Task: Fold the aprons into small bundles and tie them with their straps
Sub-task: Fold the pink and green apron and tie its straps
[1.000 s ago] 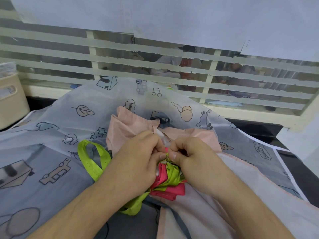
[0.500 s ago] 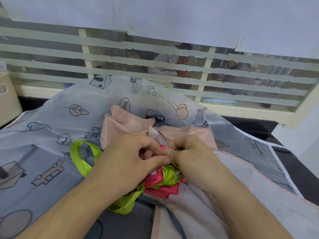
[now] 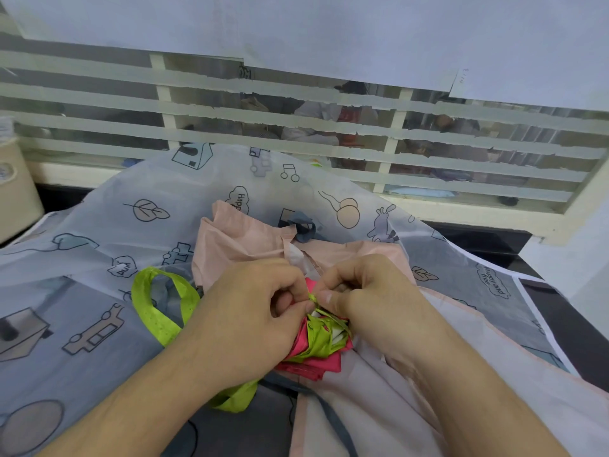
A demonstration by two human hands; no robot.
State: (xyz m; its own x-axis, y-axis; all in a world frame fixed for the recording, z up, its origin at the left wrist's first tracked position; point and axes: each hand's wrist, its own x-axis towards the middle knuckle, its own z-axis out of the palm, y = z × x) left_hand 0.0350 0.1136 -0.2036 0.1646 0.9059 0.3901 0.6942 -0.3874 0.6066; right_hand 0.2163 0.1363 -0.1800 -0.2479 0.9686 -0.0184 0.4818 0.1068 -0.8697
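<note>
tying step: both hands, left hand (image 3: 250, 321) and right hand (image 3: 369, 301), pinch the green strap (image 3: 314, 300) atop the pink bundle (image 3: 316, 354); next, pull the knot snug.

The left hand (image 3: 253, 321) and right hand (image 3: 369, 301) have come closer together over the pink bundle (image 3: 316, 354), thumbs now almost tip to tip. A second ago they sat pressed down on the folds; now a thin twist of green strap (image 3: 314, 300) stands up between the two pinches, drawn tight above the bundle. More of the green strap wraps now show across the bundle's top. The left hand's fingers have curled in tighter, opening a small hollow under its thumb. The loose green loop (image 3: 158, 308) at left lies a little flatter.
</note>
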